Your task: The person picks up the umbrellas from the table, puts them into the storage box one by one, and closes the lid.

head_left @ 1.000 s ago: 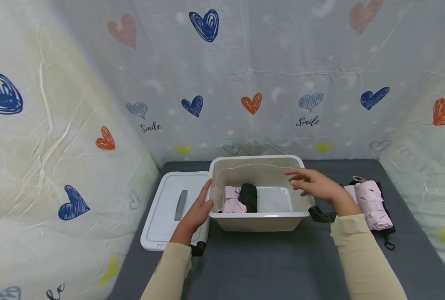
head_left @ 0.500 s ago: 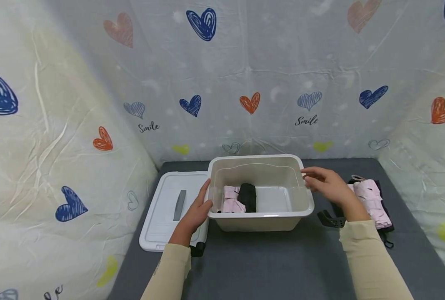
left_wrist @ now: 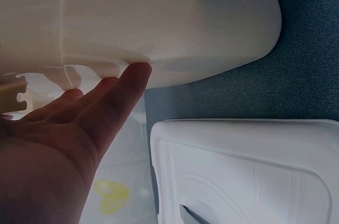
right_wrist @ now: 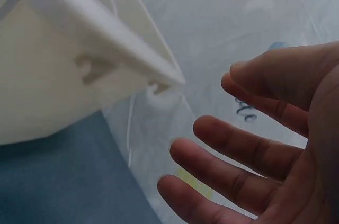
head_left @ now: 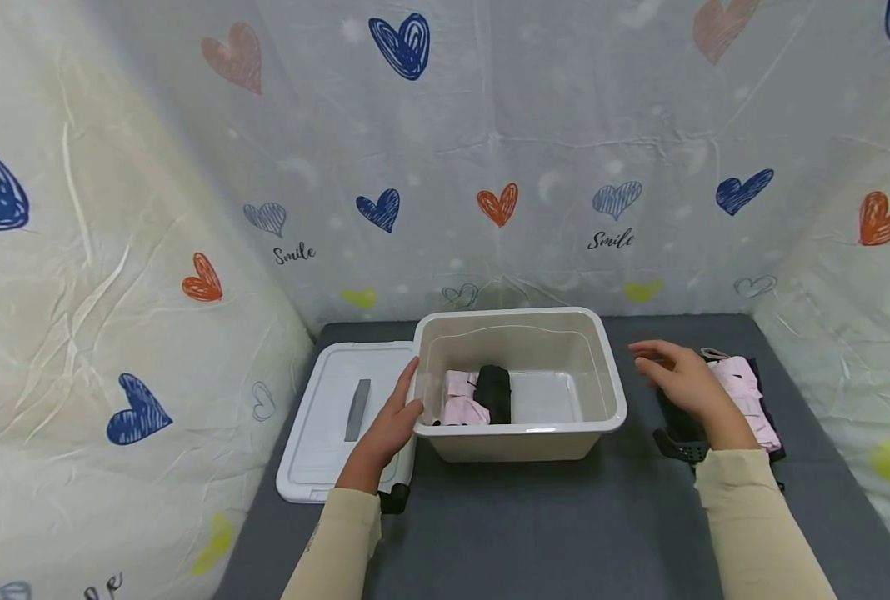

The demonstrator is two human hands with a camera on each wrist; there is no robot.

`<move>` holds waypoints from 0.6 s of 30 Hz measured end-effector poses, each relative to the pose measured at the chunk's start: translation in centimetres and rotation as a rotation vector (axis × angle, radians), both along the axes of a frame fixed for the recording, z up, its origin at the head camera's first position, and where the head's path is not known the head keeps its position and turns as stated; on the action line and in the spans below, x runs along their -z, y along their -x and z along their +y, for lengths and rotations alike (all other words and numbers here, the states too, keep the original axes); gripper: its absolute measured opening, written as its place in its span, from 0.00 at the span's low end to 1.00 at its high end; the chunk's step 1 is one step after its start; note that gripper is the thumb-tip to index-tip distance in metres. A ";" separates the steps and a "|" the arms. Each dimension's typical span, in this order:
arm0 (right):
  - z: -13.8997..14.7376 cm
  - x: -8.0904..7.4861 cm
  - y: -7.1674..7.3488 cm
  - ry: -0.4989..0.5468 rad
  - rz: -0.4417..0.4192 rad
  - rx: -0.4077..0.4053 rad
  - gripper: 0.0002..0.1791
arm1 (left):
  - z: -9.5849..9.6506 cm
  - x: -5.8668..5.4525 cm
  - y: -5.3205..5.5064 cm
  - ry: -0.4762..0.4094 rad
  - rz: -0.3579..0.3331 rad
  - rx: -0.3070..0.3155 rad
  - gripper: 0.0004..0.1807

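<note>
A beige plastic storage bin (head_left: 520, 446) stands on the dark grey table. Inside it, toward its left end, lie a pink rolled cloth bundle (head_left: 463, 400) and a black one (head_left: 494, 394). My left hand (head_left: 389, 429) rests against the bin's left side; in the left wrist view its straight fingers (left_wrist: 119, 105) touch the outer wall under the rim. To the right of the bin, apart from it, my right hand (head_left: 688, 387) hovers with loosely bent fingers and holds nothing. Just beyond that hand lies another pink bundle (head_left: 748, 396) with black material, partly hidden by the wrist.
A white lid (head_left: 321, 433) with a grey handle (head_left: 357, 410) lies on the table (head_left: 535, 533) at the left, close against the bin. A curtain (head_left: 445, 133) printed with hearts hangs behind and on both sides.
My right hand has moved from over the bin's right rim out to the right, toward the pink and black bundles. The left hand stays at the bin's left side.
</note>
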State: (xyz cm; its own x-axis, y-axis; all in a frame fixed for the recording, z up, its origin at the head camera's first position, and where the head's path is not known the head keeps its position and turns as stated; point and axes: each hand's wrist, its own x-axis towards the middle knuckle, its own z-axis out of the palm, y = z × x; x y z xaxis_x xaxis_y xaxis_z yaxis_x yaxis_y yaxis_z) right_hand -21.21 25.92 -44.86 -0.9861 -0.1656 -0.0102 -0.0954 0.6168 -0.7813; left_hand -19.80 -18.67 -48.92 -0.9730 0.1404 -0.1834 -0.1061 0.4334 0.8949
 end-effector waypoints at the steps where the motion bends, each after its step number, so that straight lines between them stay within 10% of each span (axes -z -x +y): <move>1: 0.2 0.2 0.0 -0.005 0.002 0.002 0.29 | 0.0 0.0 0.1 0.001 -0.009 0.002 0.39; 18: 1.7 2.6 0.0 -0.171 -0.023 0.057 0.26 | 0.0 0.6 0.2 0.006 -0.001 -0.025 0.39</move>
State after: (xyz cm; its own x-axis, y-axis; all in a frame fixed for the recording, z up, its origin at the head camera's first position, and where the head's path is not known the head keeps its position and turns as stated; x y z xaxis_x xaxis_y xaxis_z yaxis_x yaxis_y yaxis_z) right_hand -21.19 27.63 -47.42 -0.9930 -0.1038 -0.0558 -0.0404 0.7446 -0.6663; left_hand -19.99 -18.69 -49.56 -0.9760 0.1146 -0.1850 -0.1180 0.4358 0.8923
